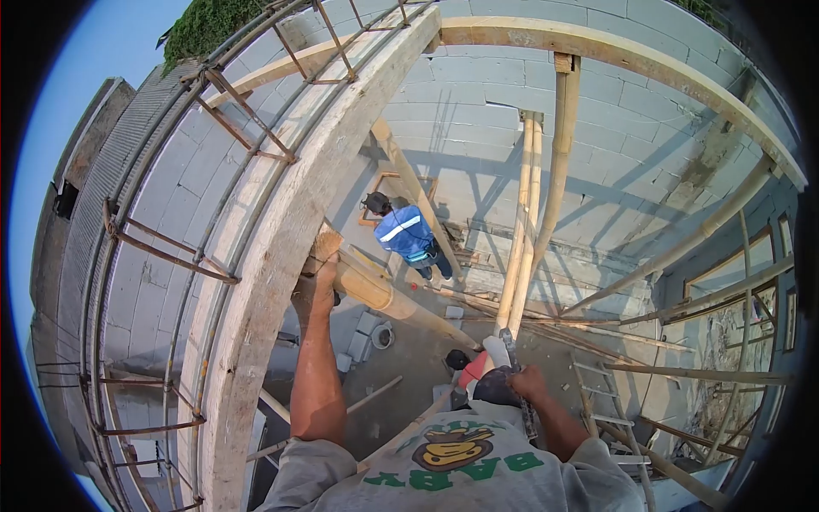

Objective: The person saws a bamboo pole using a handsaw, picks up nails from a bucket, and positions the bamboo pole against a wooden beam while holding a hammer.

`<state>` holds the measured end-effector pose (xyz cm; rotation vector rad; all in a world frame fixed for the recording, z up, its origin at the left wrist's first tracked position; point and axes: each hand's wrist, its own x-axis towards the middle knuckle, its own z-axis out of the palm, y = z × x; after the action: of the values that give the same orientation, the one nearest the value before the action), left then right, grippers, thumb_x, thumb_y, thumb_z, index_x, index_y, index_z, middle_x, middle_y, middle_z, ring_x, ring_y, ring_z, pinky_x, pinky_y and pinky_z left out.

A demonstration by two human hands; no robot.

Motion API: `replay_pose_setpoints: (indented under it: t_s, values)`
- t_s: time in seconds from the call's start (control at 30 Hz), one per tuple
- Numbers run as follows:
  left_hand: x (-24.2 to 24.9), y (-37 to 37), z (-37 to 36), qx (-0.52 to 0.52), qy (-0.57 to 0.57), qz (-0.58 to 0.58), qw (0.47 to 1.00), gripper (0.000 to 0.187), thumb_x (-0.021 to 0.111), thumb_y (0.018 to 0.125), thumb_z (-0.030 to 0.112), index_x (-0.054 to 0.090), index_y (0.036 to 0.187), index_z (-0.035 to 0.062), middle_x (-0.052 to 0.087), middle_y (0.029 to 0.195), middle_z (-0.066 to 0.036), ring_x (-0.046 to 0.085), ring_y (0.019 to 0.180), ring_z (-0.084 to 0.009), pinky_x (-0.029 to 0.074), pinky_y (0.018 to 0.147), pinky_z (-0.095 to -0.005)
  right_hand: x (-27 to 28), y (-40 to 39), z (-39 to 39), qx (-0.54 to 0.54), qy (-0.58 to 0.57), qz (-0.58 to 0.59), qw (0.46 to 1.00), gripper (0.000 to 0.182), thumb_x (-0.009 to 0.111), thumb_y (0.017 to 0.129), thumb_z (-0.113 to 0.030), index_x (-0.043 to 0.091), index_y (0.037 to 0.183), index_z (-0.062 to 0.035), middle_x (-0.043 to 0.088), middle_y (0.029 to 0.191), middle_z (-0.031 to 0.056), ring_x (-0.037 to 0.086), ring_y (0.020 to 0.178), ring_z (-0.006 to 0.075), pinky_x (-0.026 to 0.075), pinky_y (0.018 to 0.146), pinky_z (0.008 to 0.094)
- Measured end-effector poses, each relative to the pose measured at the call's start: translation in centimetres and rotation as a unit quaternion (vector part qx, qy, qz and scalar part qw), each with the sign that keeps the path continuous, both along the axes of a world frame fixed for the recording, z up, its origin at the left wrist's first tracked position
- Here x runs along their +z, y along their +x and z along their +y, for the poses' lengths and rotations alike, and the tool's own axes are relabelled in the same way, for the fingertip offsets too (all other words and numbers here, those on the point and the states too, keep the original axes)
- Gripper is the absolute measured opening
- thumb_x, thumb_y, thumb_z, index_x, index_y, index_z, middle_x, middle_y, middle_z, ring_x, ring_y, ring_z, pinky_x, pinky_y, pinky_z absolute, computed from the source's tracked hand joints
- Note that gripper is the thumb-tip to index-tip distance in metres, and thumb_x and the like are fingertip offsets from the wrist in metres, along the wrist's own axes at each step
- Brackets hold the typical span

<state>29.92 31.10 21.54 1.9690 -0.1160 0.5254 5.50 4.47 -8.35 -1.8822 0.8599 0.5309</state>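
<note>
My left hand (319,271) reaches out at the end of a straight arm to the top of a thick bamboo post (375,290), close under a long wooden beam (281,200). Its fingers are closed round the top end, partly hidden. Beside my body, my right hand (529,384) is closed, next to a dark object (497,386) and a dark bar-like thing (508,340). I cannot tell what it holds. A tied rebar cage (217,277) runs along the beam's outer side.
Far below, a person in a blue vest (403,230) stands near a block wall (597,111). Upright bamboo poles (520,230) rise in front of me. A ladder (597,388) stands at right. A bucket (383,335) and pale blocks (360,341) lie on the ground.
</note>
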Motion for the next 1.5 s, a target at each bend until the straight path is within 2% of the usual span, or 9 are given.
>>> replay_pose_setpoints:
  t_s: [0.23,0.43,0.5,0.6,0.83,0.97,1.07,1.4,1.5]
  values:
    - [-1.5,1.6,1.8,-0.022,0.014,-0.068,0.997,0.047,0.068,0.078,0.021,0.053,0.116,-0.0014,0.060,0.104,-0.012,0.059,0.097,-0.0224,0.045,0.091,-0.0367,-3.3,-0.3,0.8,-0.021,-0.013,-0.032,0.999,0.023,0.068,0.064,-0.020,0.067,0.057,0.0020,0.065,0.057,0.0156,0.068,0.056,0.0242,0.055,0.064,0.0357]
    - [-0.1,0.4,1.3,-0.097,-0.017,-0.034,0.995,0.048,0.064,0.082,0.033,0.053,0.115,-0.0013,0.061,0.101,-0.013,0.060,0.094,-0.0241,0.048,0.086,-0.0397,-10.4,-1.4,2.7,-0.053,-0.004,-0.061,0.997,0.048,0.064,0.064,-0.006,0.053,0.109,0.0039,0.066,0.077,0.0195,0.067,0.063,0.0248,0.053,0.057,0.0389]
    - [-0.3,1.0,3.1,-0.112,-0.010,-0.013,0.994,0.052,0.063,0.083,0.038,0.051,0.118,0.0005,0.061,0.104,-0.013,0.060,0.097,-0.0247,0.048,0.088,-0.0404,-12.2,-1.8,3.3,-0.101,0.040,-0.053,0.993,0.048,0.064,0.064,-0.004,0.052,0.109,0.0018,0.064,0.076,0.0168,0.065,0.060,0.0235,0.051,0.055,0.0376]
    - [0.1,0.5,2.5,-0.095,-0.006,-0.020,0.995,0.053,0.061,0.084,0.040,0.051,0.118,0.0014,0.061,0.107,-0.012,0.059,0.100,-0.0248,0.047,0.089,-0.0409,-8.7,-1.1,1.9,-0.133,0.096,0.029,0.986,0.030,0.063,0.065,-0.020,0.068,0.076,0.0068,0.068,0.080,0.0241,0.068,0.072,0.0345,0.054,0.074,0.0406]
    - [-0.7,0.7,2.2,-0.137,-0.073,-0.002,0.988,0.052,0.062,0.083,0.040,0.052,0.118,0.0020,0.060,0.107,-0.012,0.058,0.103,-0.0253,0.046,0.091,-0.0417,-6.1,-0.4,-1.5,-0.156,0.121,0.026,0.980,0.025,0.063,0.065,-0.017,0.067,0.073,0.0057,0.064,0.064,0.0141,0.063,0.054,0.0253,0.051,0.055,0.0372]
    - [-0.7,0.2,0.7,-0.105,-0.101,0.000,0.989,0.060,0.065,0.078,0.036,0.047,0.124,0.0021,0.059,0.109,-0.014,0.059,0.105,-0.0273,0.043,0.097,-0.0426,-0.2,1.7,-4.1,-0.146,0.084,-0.023,0.985,0.016,0.063,0.061,-0.009,0.060,0.059,0.0063,0.059,0.053,0.0139,0.060,0.047,0.0236,0.048,0.048,0.0355]
    - [-1.4,0.4,0.7,-0.106,-0.138,0.002,0.985,0.064,0.067,0.077,0.034,0.046,0.127,0.0012,0.059,0.111,-0.014,0.059,0.104,-0.0277,0.046,0.095,-0.0422,-9.1,0.2,-5.5,-0.083,-0.058,-0.056,0.993,0.017,0.064,0.060,-0.010,0.059,0.058,0.0067,0.060,0.054,0.0155,0.059,0.045,0.0250,0.047,0.047,0.0370]
    - [-0.9,0.5,0.8,-0.140,-0.208,0.027,0.968,0.070,0.073,0.074,0.020,0.043,0.135,0.0021,0.060,0.115,-0.017,0.060,0.108,-0.0282,0.045,0.101,-0.0430,-3.6,1.9,-5.7,-0.090,0.030,-0.015,0.995,0.016,0.065,0.060,-0.010,0.060,0.059,0.0051,0.059,0.054,0.0127,0.059,0.047,0.0229,0.045,0.047,0.0371]
    - [-0.6,0.4,0.5,-0.121,-0.183,0.047,0.975,0.075,0.072,0.073,0.029,0.039,0.135,0.0022,0.055,0.119,-0.017,0.056,0.113,-0.0278,0.045,0.100,-0.0432,-0.4,2.3,-4.2,-0.071,0.046,-0.007,0.996,0.020,0.065,0.062,-0.013,0.063,0.064,0.0060,0.061,0.056,0.0144,0.061,0.050,0.0239,0.047,0.051,0.0380]
